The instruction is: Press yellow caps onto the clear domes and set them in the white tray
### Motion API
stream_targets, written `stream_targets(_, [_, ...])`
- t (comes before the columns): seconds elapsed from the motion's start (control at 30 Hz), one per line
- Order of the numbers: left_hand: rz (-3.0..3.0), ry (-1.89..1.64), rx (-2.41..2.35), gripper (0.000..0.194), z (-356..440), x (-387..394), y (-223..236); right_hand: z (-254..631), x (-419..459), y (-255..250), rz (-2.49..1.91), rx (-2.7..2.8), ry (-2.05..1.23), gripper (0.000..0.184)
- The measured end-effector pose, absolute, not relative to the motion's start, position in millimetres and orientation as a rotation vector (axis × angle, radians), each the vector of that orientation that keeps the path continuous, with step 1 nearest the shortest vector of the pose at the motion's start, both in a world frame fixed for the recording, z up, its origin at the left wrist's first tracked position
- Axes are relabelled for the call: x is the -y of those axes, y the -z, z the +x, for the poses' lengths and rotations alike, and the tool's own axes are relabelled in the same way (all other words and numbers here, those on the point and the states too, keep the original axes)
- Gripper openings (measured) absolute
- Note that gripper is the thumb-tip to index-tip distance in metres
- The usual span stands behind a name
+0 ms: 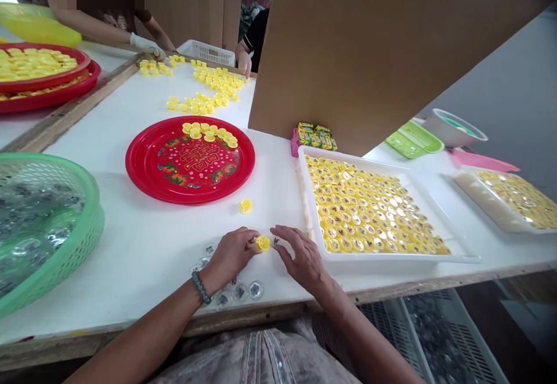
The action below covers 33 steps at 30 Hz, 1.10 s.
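Near the table's front edge, my left hand pinches a small round yellow plastic piece between thumb and fingers. Just to its right, my right hand has thumb and fingers around a small clear disc with a dark print, close beside the yellow piece. Under and around my left wrist lie several clear round caps with dark prints, partly hidden by the hand. Another yellow piece lies alone beyond my hands. A red round tray behind it carries yellow pieces along its far rim.
A white tray of finished-looking yellow discs stands right, a green basket of clear caps left. A cardboard sheet rises behind small packets. Across the table, a co-worker's gloved hand and another person's hand are near scattered yellow pieces.
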<state>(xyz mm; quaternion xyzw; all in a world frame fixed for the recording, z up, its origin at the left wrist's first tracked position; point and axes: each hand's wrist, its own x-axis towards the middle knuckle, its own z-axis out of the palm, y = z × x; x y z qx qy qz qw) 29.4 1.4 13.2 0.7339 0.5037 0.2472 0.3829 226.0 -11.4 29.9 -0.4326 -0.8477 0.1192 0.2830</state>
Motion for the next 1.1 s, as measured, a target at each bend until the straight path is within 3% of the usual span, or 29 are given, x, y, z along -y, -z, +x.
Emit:
stream_targets(0.17, [1.803, -0.664, -1.282, 0.020, 27.6, -5.2, -5.1, 227.2, 1.9, -33.5, -1.120, 2.476, -0.435, 0.030])
stream_targets(0.67, [1.800, -0.666, -1.295, 0.028, 34.6, -17.6, 5.9, 224.6, -17.9, -26.8, -1.040, 2.554, -0.596, 0.028])
stream_targets(0.83, [1.767, -0.657, -1.351, 0.027, 38.0, -18.8, 4.0, 223.5, -9.7, -24.2, -0.998, 2.662, -0.458, 0.028])
stream_targets(1.1, [1.709, -0.645, -1.360, 0.025, 40.1, -18.9, -3.2, 228.2, 20.6, 8.0, -1.072, 2.584, -0.126, 0.048])
